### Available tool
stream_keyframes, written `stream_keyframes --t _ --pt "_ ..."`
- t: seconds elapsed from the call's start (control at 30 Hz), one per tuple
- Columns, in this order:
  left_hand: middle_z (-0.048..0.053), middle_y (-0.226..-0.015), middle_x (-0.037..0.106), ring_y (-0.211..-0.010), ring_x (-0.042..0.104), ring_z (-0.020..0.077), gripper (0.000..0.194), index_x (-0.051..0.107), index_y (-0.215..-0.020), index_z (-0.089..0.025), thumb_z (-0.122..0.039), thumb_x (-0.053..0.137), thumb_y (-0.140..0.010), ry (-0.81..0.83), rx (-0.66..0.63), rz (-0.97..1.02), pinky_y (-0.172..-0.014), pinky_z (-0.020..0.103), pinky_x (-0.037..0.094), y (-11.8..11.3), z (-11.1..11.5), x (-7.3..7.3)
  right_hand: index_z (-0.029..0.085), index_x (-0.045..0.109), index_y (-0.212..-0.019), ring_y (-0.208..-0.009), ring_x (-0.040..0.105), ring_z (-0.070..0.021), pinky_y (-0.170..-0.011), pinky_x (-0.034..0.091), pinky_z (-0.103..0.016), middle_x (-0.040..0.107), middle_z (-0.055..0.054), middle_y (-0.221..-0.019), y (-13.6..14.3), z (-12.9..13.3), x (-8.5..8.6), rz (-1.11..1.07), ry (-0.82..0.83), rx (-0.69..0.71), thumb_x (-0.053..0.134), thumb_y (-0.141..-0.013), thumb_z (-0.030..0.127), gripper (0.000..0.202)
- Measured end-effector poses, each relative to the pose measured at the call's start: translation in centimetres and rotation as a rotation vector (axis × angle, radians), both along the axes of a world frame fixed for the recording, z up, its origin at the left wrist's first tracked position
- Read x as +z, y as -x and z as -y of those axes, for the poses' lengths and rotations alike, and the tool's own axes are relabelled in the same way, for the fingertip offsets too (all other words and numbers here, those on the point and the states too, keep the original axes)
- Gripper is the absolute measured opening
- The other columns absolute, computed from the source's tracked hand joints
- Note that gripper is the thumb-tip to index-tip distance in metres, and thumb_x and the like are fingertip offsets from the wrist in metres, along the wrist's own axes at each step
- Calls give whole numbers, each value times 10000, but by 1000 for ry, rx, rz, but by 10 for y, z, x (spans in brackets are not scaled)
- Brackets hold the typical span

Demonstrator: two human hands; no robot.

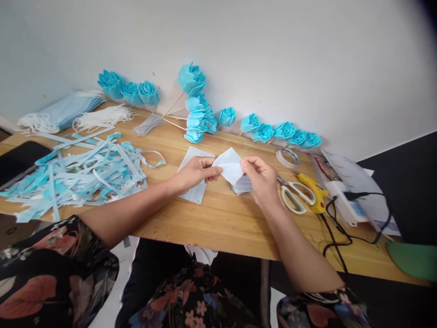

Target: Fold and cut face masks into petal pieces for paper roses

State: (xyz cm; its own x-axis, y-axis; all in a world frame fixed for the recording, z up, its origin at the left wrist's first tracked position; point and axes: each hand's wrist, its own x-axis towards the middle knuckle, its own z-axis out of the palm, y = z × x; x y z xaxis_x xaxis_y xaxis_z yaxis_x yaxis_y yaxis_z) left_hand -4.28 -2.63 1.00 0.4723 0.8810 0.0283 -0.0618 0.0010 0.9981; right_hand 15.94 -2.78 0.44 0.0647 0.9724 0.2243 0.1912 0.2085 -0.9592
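A pale, nearly square piece of mask fabric [231, 165] is stretched between both hands, one corner up. My left hand [201, 173] pinches its left corner between thumb and fingers. At the opposite corner, my right hand [261, 175] grips it the same way. Under my left hand lies a flat light-blue pleated sheet [196, 195], partly covered by the fingers. A small stack of cut fabric pieces [241, 186] rests on the table below the held piece, partly hidden by it and my right hand.
Trimmed strips [102, 168] are heaped at left, beside a phone [25, 159] and masks [70, 111]. Blue fabric flowers [196, 114] stand along the wall. Scissors [298, 196], a yellow glue gun [316, 193], tape [287, 157] and a power strip [348, 202] lie at right.
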Motion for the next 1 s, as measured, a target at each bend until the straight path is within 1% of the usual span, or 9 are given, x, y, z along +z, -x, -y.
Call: stream_keyframes --t 0.13,0.23,0.33,0.47,0.63,0.73,0.83,0.93,1.0 --pt "-15 -614 512 -570 433 82 308 546 -648 -147 -388 635 -817 0 -13 31 -574 232 359 1 0 1 187 662 -770 -573 484 -99 -539 391 -222 564 28 -627 -1 0 -1 -14 -8 14 687 -784 371 186" --pt "-11 -628 521 -585 444 88 296 549 -662 -146 -382 606 -832 -9 -23 -24 -591 240 368 2 0 1 188 675 -785 -578 487 -100 -536 383 -222 579 26 -634 -5 0 -2 26 -31 19 686 -801 381 194" --pt "8 -729 577 -664 491 105 259 578 -744 -143 -387 608 -825 -89 18 -108 -634 246 387 2 -2 0 190 681 -807 -602 523 -108 -571 406 -233 625 17 -670 -7 2 -1 143 -90 40 655 -840 372 187" --pt "35 -886 627 -790 542 137 290 606 -898 -138 -405 653 -795 -188 58 -110 -701 261 415 0 -2 1 192 683 -809 -631 584 -124 -613 442 -247 682 4 -704 -3 8 5 337 -174 62 627 -863 321 150" --pt "14 -770 619 -704 535 127 268 633 -835 -127 -389 659 -787 -127 55 -154 -644 251 404 -1 -1 -2 201 689 -801 -677 636 -140 -664 476 -263 721 -4 -742 4 14 8 445 -268 107 614 -871 280 130" --pt "22 -735 629 -688 550 133 256 645 -795 -120 -376 649 -792 -54 53 -153 -642 259 418 0 -1 -6 206 691 -806 -691 651 -146 -669 488 -269 731 -6 -759 4 14 8 448 -276 115 609 -875 272 125" --pt "25 -735 636 -684 557 129 255 652 -783 -121 -377 655 -791 -34 56 -100 -642 256 428 0 -2 -7 209 690 -811 -705 662 -148 -672 498 -269 736 -7 -773 4 13 7 425 -270 111 613 -875 273 119" --pt "9 -687 608 -621 522 102 268 652 -776 -125 -391 655 -798 -44 78 -68 -589 235 407 0 -5 -9 218 690 -918 -702 662 -151 -672 506 -276 729 -3 -777 3 13 5 371 -236 101 629 -870 293 108" --pt "1 -652 583 -576 500 90 288 641 -759 -125 -410 657 -801 -44 117 -59 -550 227 394 0 -7 -10 231 666 -1038 -673 650 -148 -659 504 -280 713 12 -746 2 12 4 339 -199 109 626 -874 298 181"
